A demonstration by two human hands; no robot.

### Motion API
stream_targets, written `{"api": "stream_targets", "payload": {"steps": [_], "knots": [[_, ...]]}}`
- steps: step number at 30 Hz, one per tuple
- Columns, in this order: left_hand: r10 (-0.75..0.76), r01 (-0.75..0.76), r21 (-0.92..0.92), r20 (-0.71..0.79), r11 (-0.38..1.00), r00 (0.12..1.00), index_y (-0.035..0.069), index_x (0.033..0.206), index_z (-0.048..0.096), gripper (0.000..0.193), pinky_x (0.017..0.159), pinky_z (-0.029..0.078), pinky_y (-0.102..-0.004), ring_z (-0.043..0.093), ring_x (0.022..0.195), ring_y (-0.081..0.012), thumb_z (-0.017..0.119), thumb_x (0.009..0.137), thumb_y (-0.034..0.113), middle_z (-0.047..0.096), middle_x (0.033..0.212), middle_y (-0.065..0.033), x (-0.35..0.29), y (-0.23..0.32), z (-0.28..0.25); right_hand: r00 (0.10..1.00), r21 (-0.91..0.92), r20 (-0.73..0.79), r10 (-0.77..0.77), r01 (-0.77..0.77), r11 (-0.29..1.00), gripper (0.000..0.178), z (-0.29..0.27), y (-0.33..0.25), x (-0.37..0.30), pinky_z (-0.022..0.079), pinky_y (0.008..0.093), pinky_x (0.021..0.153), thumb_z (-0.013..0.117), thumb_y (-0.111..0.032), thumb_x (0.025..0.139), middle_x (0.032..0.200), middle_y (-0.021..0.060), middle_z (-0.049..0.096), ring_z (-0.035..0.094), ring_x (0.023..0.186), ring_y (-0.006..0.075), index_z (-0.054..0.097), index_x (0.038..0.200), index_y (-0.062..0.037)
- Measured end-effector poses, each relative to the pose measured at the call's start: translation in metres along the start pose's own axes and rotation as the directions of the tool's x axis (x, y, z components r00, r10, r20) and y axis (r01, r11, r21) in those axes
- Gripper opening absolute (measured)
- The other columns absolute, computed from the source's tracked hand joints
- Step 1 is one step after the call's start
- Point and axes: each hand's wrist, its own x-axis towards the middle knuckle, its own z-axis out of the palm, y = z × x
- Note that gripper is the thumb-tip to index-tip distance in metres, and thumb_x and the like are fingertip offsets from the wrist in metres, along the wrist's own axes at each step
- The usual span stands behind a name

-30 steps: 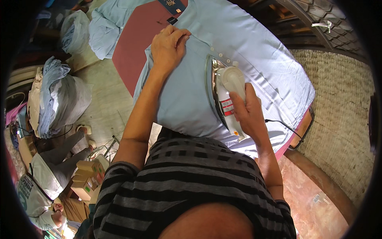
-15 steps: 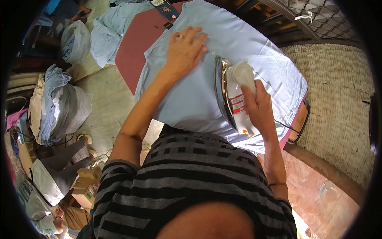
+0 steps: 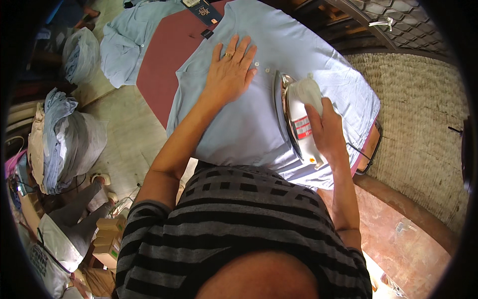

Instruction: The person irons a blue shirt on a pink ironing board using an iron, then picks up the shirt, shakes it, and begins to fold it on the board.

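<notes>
Across the ironing board [image 3: 157, 70], light-blue shirt [image 3: 239, 132] lies spread, near edge up against wearer's striped top [image 3: 249, 209]. Clock below is centred on the shirt, 12 straight ahead of the wearer, top at 6. Iron [image 3: 304, 139] is over the cloth at 4, just beside the row of buttons [image 3: 267, 70], nose toward 11; can't tell if the soleplate is fully flat. Cord [image 3: 359, 151] runs off at 4, over the board's edge. In the way: iron covers cloth under it, left forearm [image 3: 186, 132] crosses shirt from 8. Dark hang tag [image 3: 203, 11] at 11. Bare red cover shows between 9 and 10, second blue shirt [image 3: 124, 42] past it. Farther out: woven mat [image 3: 408, 114] at 3, lattice gate [image 3: 403, 27] at 2, cardboard boxes [image 3: 108, 244] between 7 and 8, another person [image 3: 62, 244] at 8, clothes pile [image 3: 69, 139] between 8 and 9, clear bag [image 3: 82, 55] past 9.

Hands well apart. Right hand [image 3: 326, 130], nearer: at 4, clamped round the iron's handle. Left hand [image 3: 231, 74], farther: at 10, palm down on shirt, fingers spread, ring on one.
</notes>
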Motion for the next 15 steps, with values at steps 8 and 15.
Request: {"api": "stream_targets", "payload": {"steps": [8, 15], "knots": [[-0.017, 0.018, -0.034, 0.029, 0.999, 0.999, 0.014, 0.143, 0.048, 0.053, 0.114, 0.023, -0.0547, 0.031, 0.145, -0.0288, 0.057, 0.094, 0.034, 0.038, 0.155, -0.0052, 0.002, 0.005, -0.002, 0.988, 0.129, -0.152, -0.035, 0.055, 0.99, 0.028, 0.012, 0.044, -0.005, 0.045, 0.0399, 0.052, 0.056, -0.025, 0.101, 0.066, 0.0225, 0.058, 0.06, 0.055, 0.0329, 0.05, 0.095, 0.0017], [-0.012, 0.012, -0.032, 0.012, 0.999, 1.0, 0.011, 0.14, 0.05, 0.053, 0.114, 0.022, -0.0554, 0.033, 0.144, -0.0302, 0.06, 0.092, 0.031, 0.04, 0.154, -0.0085, 0.003, 0.003, -0.006, 0.986, 0.087, -0.122, -0.117, 0.128, 0.988, 0.027, -0.003, 0.051, 0.036, 0.047, 0.0454, 0.054, 0.059, -0.025, 0.098, 0.069, 0.0274, 0.06, 0.062, 0.062, 0.0461, 0.052, 0.097, 0.0012]]}}
